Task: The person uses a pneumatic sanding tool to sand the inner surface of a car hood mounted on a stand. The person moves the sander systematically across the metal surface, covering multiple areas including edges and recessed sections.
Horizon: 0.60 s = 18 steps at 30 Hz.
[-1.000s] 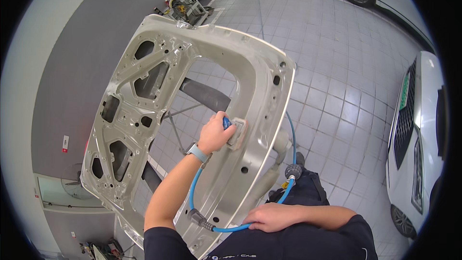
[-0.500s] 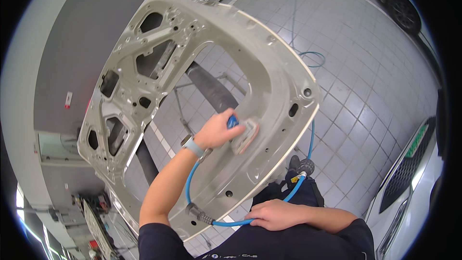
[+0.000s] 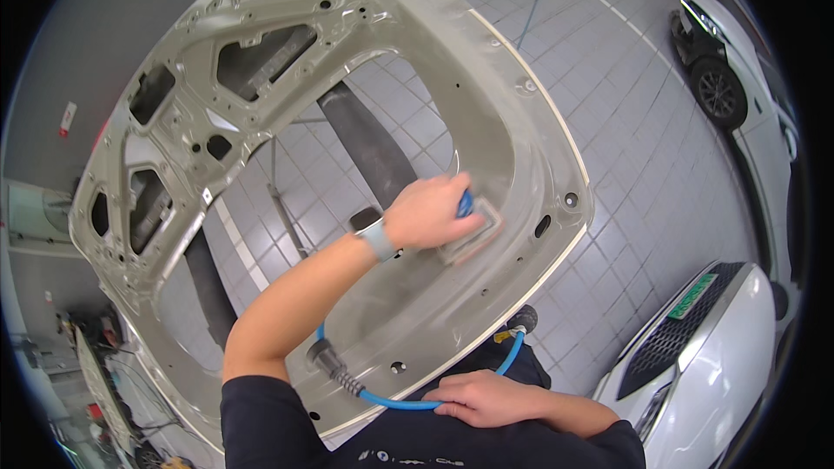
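Observation:
My left hand (image 3: 426,213), with a watch band on the wrist, is closed round a sander with a blue top (image 3: 473,227). The sander's flat rectangular pad, smeared by motion, lies against the curved inner surface of a grey-beige car panel (image 3: 486,135). This panel looks like a tailgate, with a large window opening and several cut-outs. Low against my body, my right hand (image 3: 488,399) is closed on a blue air hose (image 3: 391,401). The hose runs left through a dark ribbed coupling (image 3: 334,367) toward the sander; the joint there is hidden behind my left arm.
Dark padded bars (image 3: 369,139) of a stand show through the panel's opening. A white car front (image 3: 721,356) is at the lower right, another white car (image 3: 730,52) at the upper right. A dark round fitting (image 3: 522,320) sits on the hose. Grey tiles (image 3: 599,113) cover the floor.
My view has shifted, so the panel appears larger and farther left, with more of both cars showing. My left hand still works the sander on nearly the same area; my right hand keeps the hose.

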{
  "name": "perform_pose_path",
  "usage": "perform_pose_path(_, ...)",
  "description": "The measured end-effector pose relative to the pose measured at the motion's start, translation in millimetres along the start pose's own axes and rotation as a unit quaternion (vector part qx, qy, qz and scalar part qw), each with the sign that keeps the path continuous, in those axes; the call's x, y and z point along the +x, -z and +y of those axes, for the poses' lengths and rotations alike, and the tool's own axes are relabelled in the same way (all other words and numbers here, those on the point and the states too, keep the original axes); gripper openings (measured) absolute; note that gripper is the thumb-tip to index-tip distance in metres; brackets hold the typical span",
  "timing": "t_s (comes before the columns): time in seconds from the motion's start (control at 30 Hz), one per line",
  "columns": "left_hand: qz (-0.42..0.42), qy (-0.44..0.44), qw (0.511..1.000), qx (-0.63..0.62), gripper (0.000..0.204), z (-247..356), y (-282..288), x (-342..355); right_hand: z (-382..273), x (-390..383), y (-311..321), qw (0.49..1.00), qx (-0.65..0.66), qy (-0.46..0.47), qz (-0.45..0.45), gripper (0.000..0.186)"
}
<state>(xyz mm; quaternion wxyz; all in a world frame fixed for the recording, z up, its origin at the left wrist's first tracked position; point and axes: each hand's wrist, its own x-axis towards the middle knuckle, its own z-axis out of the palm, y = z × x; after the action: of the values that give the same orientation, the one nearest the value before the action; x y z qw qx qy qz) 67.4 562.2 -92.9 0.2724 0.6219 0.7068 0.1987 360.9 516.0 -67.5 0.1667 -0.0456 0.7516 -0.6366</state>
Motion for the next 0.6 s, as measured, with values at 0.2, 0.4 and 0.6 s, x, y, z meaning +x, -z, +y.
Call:
perform_pose_path(0.2,-0.035,0.006,0.999,-0.020,0.051,-15,11,-42,-7,3,11,0.998,0.030,-0.022,-0.043,0.030)
perform_pose_path(0.4,-0.150,0.036,0.987,0.050,0.051,-14,31,-90,-5,14,35,0.993,0.046,0.031,-0.108,0.031)
perform_pose_path(0.6,-0.033,0.073,0.997,-0.008,0.054,9,11,-27,3,-15,92,0.988,0.024,0.029,-0.149,0.031)
